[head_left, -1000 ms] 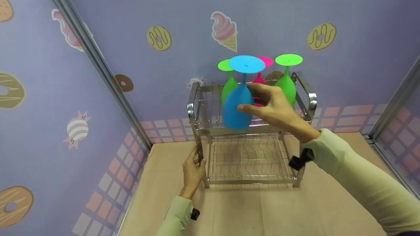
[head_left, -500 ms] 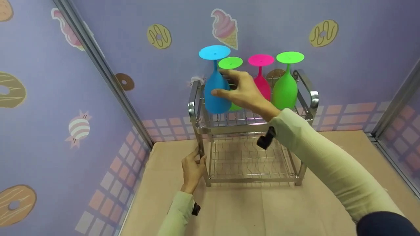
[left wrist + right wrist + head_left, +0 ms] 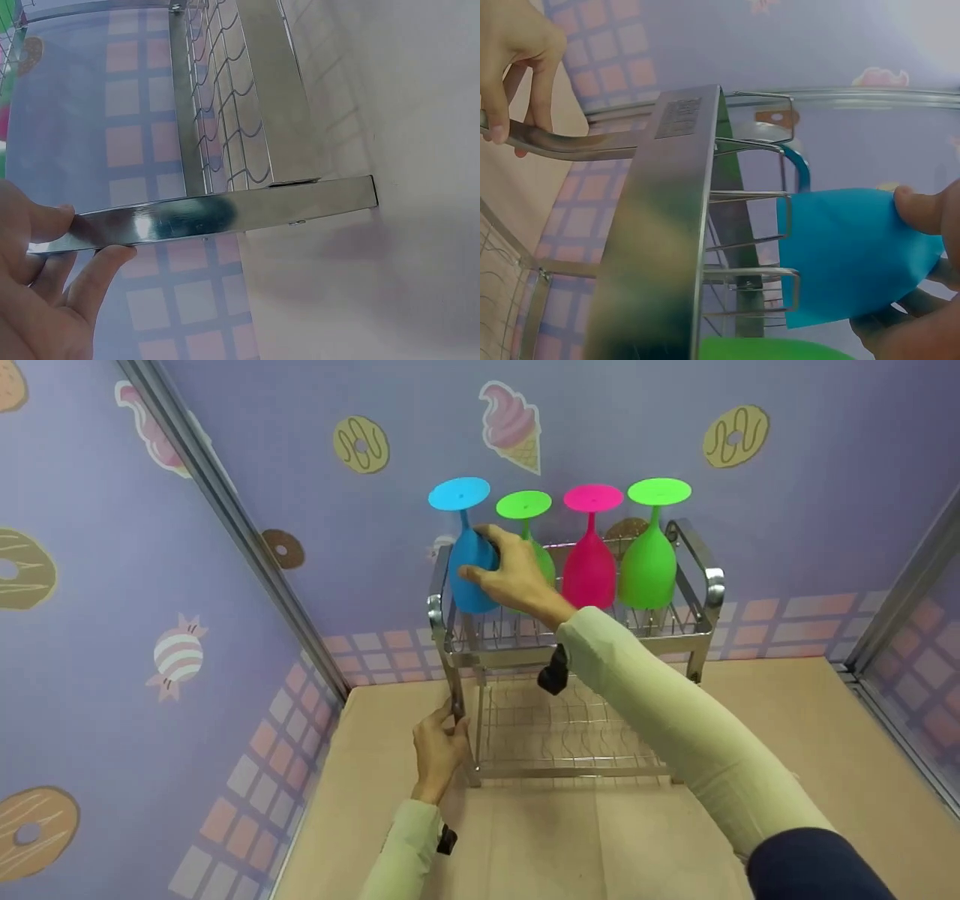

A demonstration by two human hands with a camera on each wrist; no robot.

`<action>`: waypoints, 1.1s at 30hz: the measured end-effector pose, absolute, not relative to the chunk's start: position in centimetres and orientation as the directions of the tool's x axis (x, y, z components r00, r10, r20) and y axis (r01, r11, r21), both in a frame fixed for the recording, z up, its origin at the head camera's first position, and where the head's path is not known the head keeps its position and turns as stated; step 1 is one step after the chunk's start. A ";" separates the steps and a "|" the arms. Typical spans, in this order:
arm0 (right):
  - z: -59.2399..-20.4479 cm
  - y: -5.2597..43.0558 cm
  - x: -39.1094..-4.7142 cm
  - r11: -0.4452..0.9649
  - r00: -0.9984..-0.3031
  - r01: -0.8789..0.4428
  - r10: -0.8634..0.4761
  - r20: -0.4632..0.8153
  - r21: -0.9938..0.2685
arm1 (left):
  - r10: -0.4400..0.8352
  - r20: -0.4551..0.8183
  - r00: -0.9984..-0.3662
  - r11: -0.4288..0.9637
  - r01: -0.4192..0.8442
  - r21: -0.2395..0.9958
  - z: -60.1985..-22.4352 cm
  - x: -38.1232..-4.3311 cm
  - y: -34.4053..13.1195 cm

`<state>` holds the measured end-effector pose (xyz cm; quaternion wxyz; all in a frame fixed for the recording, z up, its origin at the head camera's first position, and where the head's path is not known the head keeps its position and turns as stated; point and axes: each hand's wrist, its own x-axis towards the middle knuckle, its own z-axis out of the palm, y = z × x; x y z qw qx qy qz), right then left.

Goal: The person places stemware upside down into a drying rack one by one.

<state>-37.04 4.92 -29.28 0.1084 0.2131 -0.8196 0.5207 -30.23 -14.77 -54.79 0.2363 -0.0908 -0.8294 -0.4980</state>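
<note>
My right hand (image 3: 514, 574) grips a blue wine glass (image 3: 466, 585) by its bowl, upside down with the foot on top. In the right wrist view the rim of the blue glass (image 3: 840, 255) is right at the wire loops of the rack's upper tier. My left hand (image 3: 437, 754) pinches the front left post of the metal rack (image 3: 592, 651) between thumb and fingers, and the left wrist view shows this post (image 3: 172, 219) close up. Upside down on the same tier stand a green glass (image 3: 525, 504), partly hidden by my right hand, a pink glass (image 3: 590, 574) and another green glass (image 3: 649, 570).
The rack's lower wire tier (image 3: 555, 727) holds no glasses. A beige surface (image 3: 540, 840) lies under the rack. Behind and to the left rise purple walls (image 3: 420, 405) printed with sweets, joined by a metal corner strip (image 3: 225, 525).
My right hand has carried the blue glass left and a little up, then down onto the left end of the upper tier. My left hand stays on the post.
</note>
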 end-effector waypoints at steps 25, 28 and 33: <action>-32.0 2.0 -39.8 0.471 -0.938 -0.347 -0.173 0.301 -0.811 | -0.097 0.465 -0.880 0.524 0.352 0.775 -54.9 -30.3 -14.7; -32.2 1.9 -40.0 0.462 -0.942 -0.336 -0.159 0.296 -0.820 | -0.100 0.470 -0.877 0.526 0.355 0.773 -55.0 -30.3 -14.8; -32.3 1.6 -40.2 0.475 -0.935 -0.351 -0.131 0.329 -0.807 | -0.106 0.473 -0.875 0.517 0.358 0.778 -55.0 -30.3 -14.9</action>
